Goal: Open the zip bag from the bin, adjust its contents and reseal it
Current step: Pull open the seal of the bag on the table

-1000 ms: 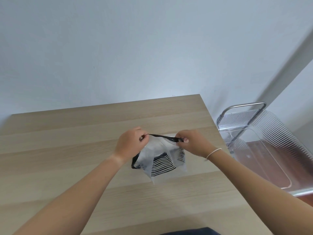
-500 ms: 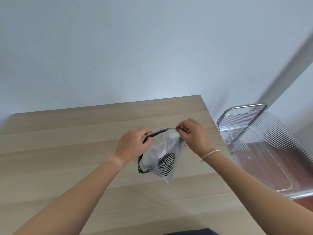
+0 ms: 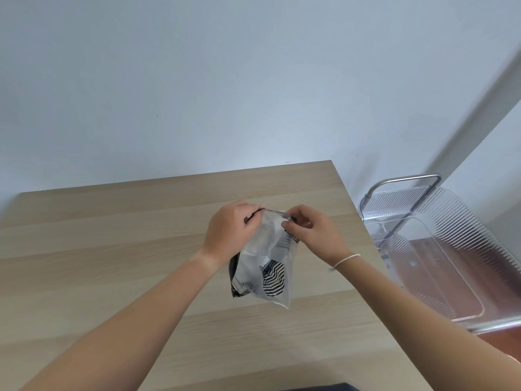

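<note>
A clear zip bag point(image 3: 266, 259) with a dark zip strip hangs above the wooden table point(image 3: 112, 249), held between both hands. Inside it lies a black-and-white striped item point(image 3: 273, 280) near the bottom. My left hand point(image 3: 228, 234) pinches the left end of the bag's top edge. My right hand point(image 3: 313, 232) pinches the top edge at its right end, fingers on the zip strip. The two hands are close together, so the top edge is short and slack. I cannot tell if the zip is sealed.
A clear ribbed plastic bin point(image 3: 451, 249) sits on a metal-framed cart to the right of the table, below its level. A pale wall stands behind the table's far edge. The table's right edge runs close to my right forearm.
The hands have come closer together along the bag's top edge. The bag has turned and now hangs longer and narrower, with the striped item lower in it.
</note>
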Demonstrator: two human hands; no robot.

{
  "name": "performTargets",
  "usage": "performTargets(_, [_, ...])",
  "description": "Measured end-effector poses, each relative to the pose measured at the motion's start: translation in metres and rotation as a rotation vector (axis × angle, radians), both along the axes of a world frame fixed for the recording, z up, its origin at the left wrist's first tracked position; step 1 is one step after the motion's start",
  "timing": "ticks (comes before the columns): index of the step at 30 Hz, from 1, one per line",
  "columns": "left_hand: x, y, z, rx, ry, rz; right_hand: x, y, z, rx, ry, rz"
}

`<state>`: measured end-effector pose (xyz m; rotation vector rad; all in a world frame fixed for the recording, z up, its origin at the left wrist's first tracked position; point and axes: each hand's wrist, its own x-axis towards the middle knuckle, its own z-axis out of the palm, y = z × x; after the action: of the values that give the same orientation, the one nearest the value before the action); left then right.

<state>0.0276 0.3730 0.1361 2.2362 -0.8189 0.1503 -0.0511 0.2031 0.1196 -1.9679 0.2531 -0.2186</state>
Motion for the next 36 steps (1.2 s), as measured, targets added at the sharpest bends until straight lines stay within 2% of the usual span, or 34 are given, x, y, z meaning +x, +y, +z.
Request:
performTargets(3, [0.001, 0.005, -0.002, 0.006, 0.027, 0.008, -0.005, -0.001, -0.003, 0.193, 0.006, 0.023])
performTargets(5, [0.002, 0.008, -0.002, 0.012, 0.036, 0.003, -0.004, -0.001, -0.003, 0.212, 0.006, -0.009])
performTargets(11, [-0.003, 0.013, -0.001, 0.077, 0.008, -0.041, 0.005, -0.008, -0.002, -0.156, -0.072, -0.173])
performTargets(18, [-0.007, 0.015, -0.002, 0.053, 0.028, -0.017, 0.004, -0.006, -0.002, -0.152, -0.145, -0.142])
performTargets(24, [-0.005, 0.008, 0.006, 0.092, -0.017, 0.004, 0.008, 0.003, 0.012, -0.243, -0.195, -0.068])
performTargets(29, [-0.004, -0.001, 0.017, 0.079, -0.001, -0.133, 0.009, 0.007, 0.020, -0.122, -0.159, 0.021])
performTargets(36, [-0.004, 0.001, 0.013, 0.008, -0.026, -0.078, -0.005, -0.005, 0.010, 0.305, 0.141, 0.275])
